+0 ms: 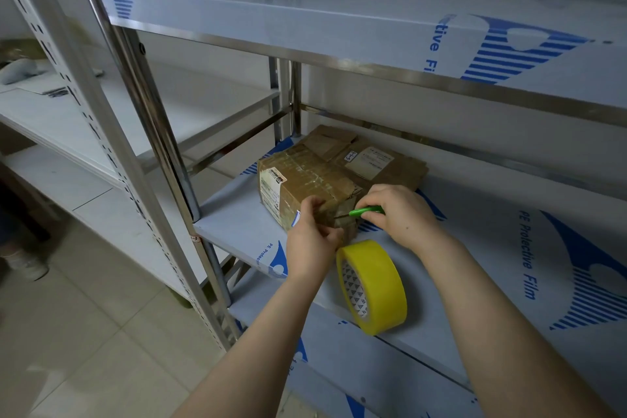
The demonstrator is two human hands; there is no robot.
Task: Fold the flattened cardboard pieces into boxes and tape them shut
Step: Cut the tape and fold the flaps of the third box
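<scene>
A steel rack with bright upright posts fills the view. Its middle shelf is covered in pale grey protective film printed with blue lettering and stripes, and the upper shelf wears the same film. On the middle shelf, near its left end, sits a folded cardboard box, brown and crossed with shiny tape, a printed label on its left face. Flattened cardboard pieces lie stacked just behind it, against the back rail.

The left hand is at the box's near end, thumb and fingers pinched together on it. The right hand is curled around a green-handled tool, whose dark tip points at that same end. A yellow tape roll stands on edge just beside the left hand, at the shelf's front; whether it rests there or hangs I cannot tell.

To the left stands a white slotted rack. Beige floor tiles lie below, plain pale walls behind.
</scene>
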